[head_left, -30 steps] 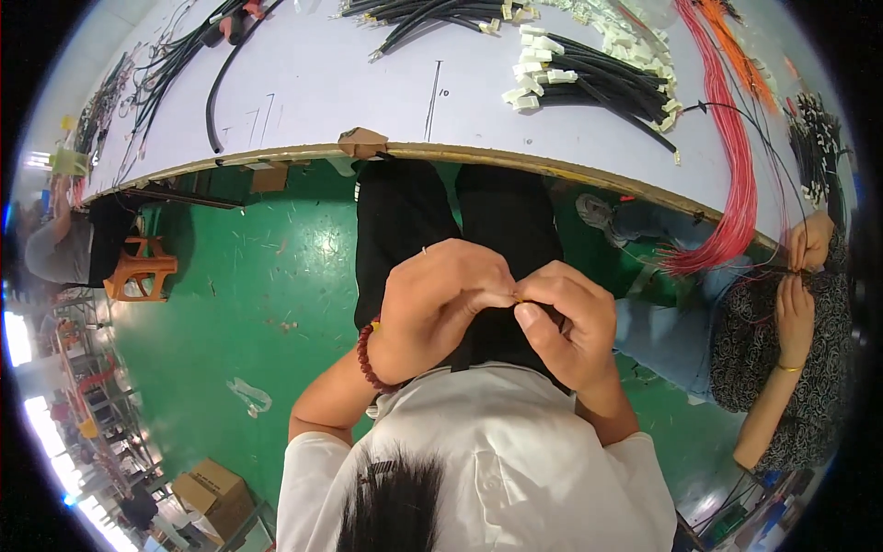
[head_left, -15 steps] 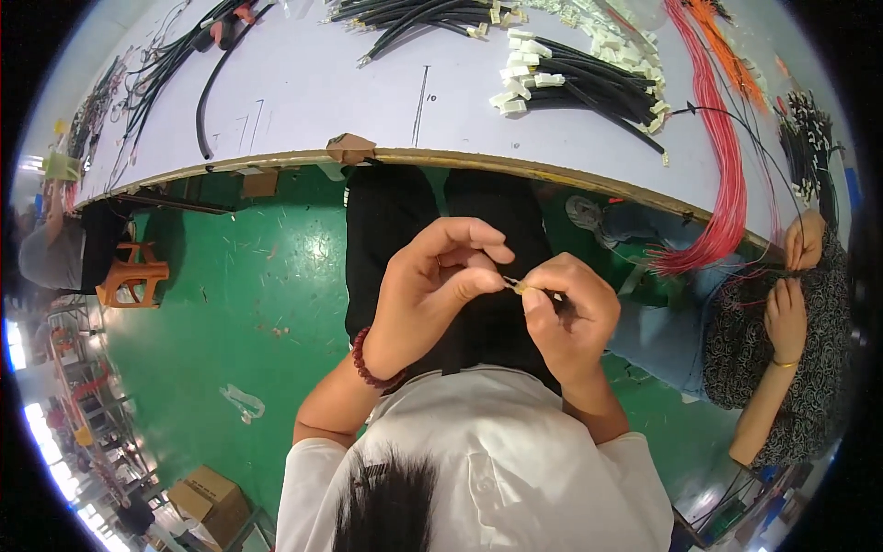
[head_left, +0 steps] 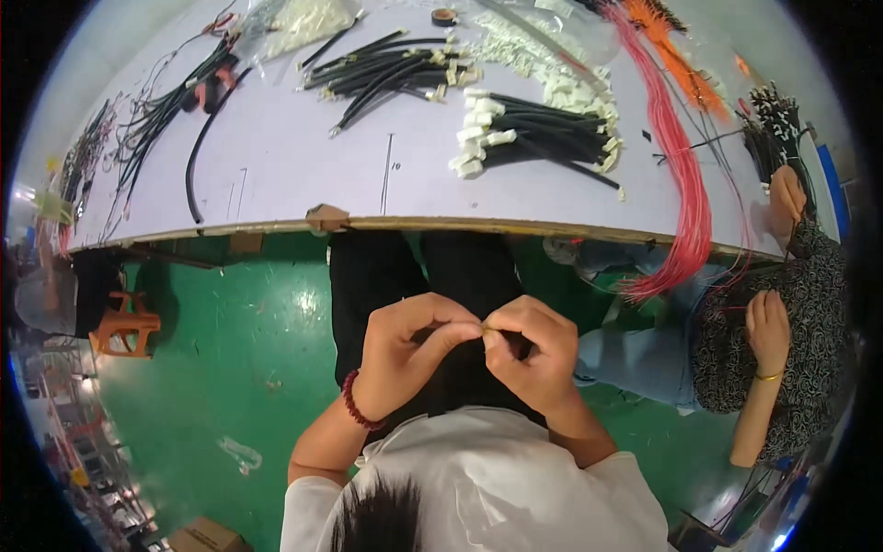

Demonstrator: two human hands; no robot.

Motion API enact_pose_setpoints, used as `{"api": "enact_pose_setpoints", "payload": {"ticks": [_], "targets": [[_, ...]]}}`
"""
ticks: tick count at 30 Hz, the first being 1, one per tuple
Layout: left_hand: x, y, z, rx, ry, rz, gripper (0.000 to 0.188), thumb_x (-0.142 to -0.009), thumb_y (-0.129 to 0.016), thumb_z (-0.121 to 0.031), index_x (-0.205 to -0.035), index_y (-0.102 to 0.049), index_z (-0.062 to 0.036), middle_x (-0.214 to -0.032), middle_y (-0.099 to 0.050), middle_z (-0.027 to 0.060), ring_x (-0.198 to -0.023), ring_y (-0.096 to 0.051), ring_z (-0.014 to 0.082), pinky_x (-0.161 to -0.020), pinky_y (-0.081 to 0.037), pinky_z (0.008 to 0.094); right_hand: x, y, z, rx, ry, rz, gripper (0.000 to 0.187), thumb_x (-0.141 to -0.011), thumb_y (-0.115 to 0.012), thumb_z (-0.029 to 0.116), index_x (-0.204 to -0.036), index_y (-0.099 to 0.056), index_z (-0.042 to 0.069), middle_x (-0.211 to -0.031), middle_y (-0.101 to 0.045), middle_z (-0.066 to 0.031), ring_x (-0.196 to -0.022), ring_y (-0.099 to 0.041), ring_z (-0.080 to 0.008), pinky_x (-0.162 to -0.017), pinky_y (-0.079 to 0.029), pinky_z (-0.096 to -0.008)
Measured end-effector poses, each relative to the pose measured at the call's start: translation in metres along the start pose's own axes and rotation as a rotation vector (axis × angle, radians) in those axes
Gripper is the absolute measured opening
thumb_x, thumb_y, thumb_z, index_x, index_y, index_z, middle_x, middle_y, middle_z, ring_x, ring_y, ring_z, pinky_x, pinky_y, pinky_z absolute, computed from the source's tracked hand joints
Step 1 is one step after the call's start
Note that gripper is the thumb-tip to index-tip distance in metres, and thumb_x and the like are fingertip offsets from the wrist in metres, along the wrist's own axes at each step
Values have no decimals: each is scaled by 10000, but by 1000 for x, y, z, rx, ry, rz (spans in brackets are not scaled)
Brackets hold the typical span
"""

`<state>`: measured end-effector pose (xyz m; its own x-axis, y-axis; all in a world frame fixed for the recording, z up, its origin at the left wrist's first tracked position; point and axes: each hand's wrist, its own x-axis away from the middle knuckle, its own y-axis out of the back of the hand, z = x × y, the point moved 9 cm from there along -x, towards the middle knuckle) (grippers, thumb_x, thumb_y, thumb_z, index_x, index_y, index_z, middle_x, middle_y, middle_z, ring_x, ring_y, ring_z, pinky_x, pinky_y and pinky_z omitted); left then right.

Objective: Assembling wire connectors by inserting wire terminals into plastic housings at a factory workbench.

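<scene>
Over my lap, my left hand [head_left: 409, 345] and my right hand [head_left: 538, 351] meet fingertip to fingertip. The left one is closed in a pinch, thumb against forefinger. My right thumb and forefinger are also pressed together. Where the fingertips meet, a tiny yellowish piece [head_left: 486, 328] barely shows; it is too small and covered to name. Beyond the hands, on the table [head_left: 276, 184], lie a bundle of black cables with white connectors [head_left: 543, 133] and a looser pile of black cables [head_left: 386, 74].
The table's front edge [head_left: 441, 223] runs just beyond my knees. A hank of pink wires [head_left: 676, 184] hangs over it at right, near a co-worker's hand [head_left: 768, 331]. White connectors [head_left: 552, 69] and a clear bag of pale parts [head_left: 308, 28] lie farther back. An orange stool [head_left: 129, 327] stands left.
My view has tilted up, showing more of the table. My left fingers, apart before, have closed into a pinch against the right fingertips. The co-worker's far hand has moved away from the nearer one.
</scene>
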<state>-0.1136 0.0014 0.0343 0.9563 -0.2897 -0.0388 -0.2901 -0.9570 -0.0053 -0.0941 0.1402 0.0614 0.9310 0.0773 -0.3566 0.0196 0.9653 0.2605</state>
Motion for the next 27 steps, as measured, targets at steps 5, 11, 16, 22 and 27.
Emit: {"api": "enact_pose_setpoints", "payload": {"ticks": [5, 11, 16, 22, 27], "targets": [[-17, -13, -23, -48, -59, 120, 20, -823, -675, 2, -824, -667, 21, -813, -651, 80, -737, -602, 124, -661, -479, 240, -4, 13, 4, -19, 105, -51, 132, -687, -615, -64, -804, -603, -3, -699, -585, -69, -579, -509, -126, -489, -380, -233], [-44, -23, -34, 15, -143, 184, 37, -811, -688, -8, -833, -668, 14, -810, -650, 76, -733, -600, 127, -680, -470, 250, -24, 30, 2, -201, 72, -60, 93, -702, -609, -23, -792, -589, -6, -693, -575, -74, -569, -492, -126, -492, -351, -232], [-88, -46, -58, -105, -190, 566, 200, -789, -742, -126, -916, -646, -6, -820, -650, 46, -757, -606, 130, -697, -479, 265, -39, 59, -1, -115, 140, -170, 51, -741, -609, 23, -767, -578, -7, -679, -556, -64, -557, -468, -127, -499, -368, -248], [-234, 7, -79, -632, -409, 65, 187, -797, -668, -87, -983, -673, -62, -917, -677, 111, -737, -650, 225, -676, -504, 328, -41, 86, -47, -347, -75, -282, 51, -754, -584, 10, -752, -546, -25, -699, -508, -68, -541, -442, -92, -464, -354, -209], [-306, -56, -63, -992, -574, 261, 192, -791, -649, -47, -979, -673, -77, -929, -655, 72, -808, -643, 212, -711, -516, 311, -40, 91, -68, -388, -164, -292, 57, -759, -579, 10, -780, -544, -30, -708, -503, -67, -540, -426, -84, -460, -346, -208]]}}
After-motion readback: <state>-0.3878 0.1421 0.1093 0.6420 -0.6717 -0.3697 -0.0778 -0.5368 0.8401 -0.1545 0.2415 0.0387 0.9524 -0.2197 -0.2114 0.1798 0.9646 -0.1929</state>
